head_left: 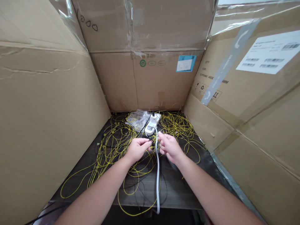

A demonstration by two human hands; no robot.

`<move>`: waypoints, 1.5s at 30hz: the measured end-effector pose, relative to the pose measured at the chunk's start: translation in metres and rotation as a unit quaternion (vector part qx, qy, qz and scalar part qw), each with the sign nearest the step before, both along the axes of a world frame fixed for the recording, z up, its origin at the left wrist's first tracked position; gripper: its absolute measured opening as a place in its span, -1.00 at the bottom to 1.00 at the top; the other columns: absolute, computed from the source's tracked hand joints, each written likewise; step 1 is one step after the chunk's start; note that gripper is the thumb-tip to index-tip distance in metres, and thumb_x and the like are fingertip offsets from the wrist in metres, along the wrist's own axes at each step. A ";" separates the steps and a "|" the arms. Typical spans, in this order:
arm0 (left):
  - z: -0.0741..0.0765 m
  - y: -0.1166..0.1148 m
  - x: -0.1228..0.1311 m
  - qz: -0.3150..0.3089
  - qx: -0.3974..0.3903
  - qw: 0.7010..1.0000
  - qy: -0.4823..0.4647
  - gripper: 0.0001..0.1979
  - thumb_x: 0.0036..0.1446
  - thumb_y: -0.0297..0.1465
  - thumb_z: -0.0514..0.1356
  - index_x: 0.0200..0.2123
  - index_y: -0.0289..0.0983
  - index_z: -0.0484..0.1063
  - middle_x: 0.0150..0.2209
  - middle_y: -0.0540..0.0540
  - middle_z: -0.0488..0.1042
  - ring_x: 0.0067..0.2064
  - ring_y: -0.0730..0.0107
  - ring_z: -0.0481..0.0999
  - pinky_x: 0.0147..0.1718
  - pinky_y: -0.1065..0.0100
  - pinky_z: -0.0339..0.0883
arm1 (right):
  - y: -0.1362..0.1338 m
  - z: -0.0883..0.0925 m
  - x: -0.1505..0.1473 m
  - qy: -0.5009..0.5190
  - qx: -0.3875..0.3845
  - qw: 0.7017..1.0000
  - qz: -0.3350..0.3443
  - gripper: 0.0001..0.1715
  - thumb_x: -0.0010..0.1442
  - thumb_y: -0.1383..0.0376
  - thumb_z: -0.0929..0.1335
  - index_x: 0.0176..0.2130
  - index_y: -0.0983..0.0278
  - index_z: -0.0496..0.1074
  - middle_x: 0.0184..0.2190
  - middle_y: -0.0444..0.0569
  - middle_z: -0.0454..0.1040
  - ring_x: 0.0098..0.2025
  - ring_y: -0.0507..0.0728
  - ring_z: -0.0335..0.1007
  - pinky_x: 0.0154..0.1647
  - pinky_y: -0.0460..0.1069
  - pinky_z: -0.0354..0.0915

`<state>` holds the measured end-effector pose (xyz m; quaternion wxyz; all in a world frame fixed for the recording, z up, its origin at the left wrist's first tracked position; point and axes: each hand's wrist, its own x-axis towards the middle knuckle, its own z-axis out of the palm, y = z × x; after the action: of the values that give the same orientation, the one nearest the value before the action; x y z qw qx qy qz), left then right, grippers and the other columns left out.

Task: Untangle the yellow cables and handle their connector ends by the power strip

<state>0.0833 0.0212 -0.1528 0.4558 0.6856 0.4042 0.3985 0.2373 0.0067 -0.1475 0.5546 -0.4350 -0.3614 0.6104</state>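
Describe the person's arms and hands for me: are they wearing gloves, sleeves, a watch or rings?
Both forearms are bare from the bottom edge of the picture up to the wrists; no sleeve shows in view. The left hand and the right hand wear no gloves. No watch, bracelet or wristband is visible on either wrist, and no ring can be made out, though the fingers are small in the picture.

Cardboard boxes (47,118) stand left, behind and right of a table (178,184) strewn with fibre cables (112,147), a power strip (152,123) at its back beside a plastic bag (138,118).
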 end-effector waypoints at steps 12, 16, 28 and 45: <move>-0.003 -0.005 0.000 0.046 0.278 0.951 0.126 -0.74 0.07 -0.49 0.06 -0.62 -0.32 0.42 -0.63 -0.03 0.35 -0.58 0.55 0.25 -0.53 0.45 0.09 | -0.001 -0.008 -0.012 -0.063 0.017 0.998 -0.006 -0.64 -0.05 0.13 0.38 -0.57 0.30 0.20 -0.76 -0.32 0.05 -0.80 -0.16 -0.10 -0.82 -0.19 -0.05; 0.002 -0.008 -0.002 0.066 0.257 0.961 0.081 -0.76 -0.01 -0.51 0.10 -0.67 -0.32 0.41 -0.68 -0.01 0.34 -0.60 0.54 0.25 -0.55 0.44 0.10 | 0.009 -0.005 -0.004 0.047 -0.030 0.994 -0.097 -0.72 -0.06 0.19 0.37 -0.51 0.29 0.21 -0.76 -0.37 -0.05 -0.78 -0.16 -0.21 -0.82 -0.19 -0.09; 0.022 0.002 -0.020 0.009 -0.132 0.878 -0.460 -0.89 -0.28 -0.50 0.11 -0.72 -0.30 0.21 -0.75 0.11 -0.05 -0.69 0.63 -0.02 -0.69 0.50 -0.10 | 0.024 -0.007 0.020 -0.015 -0.016 0.995 -0.100 -0.70 -0.03 0.10 0.33 -0.44 0.25 0.21 -0.75 -0.38 -0.10 -0.76 -0.14 -0.25 -0.80 -0.19 -0.15; 0.019 0.009 -0.017 0.034 -0.217 0.849 -0.481 -0.74 -0.05 -0.35 0.26 -0.24 -0.27 0.38 -0.63 0.12 0.23 -0.61 0.64 0.21 -0.57 0.51 0.24 | 0.027 0.025 0.015 -0.170 0.044 0.983 -0.060 -0.59 -0.05 0.00 0.35 -0.50 0.31 0.31 -0.78 -0.33 -0.05 -0.78 -0.14 -0.18 -0.81 -0.17 -0.16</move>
<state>0.0661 0.0307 -0.1334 0.7163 0.2774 0.2338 0.5961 0.2520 0.0335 -0.1223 0.5394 -0.5284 -0.4500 0.4767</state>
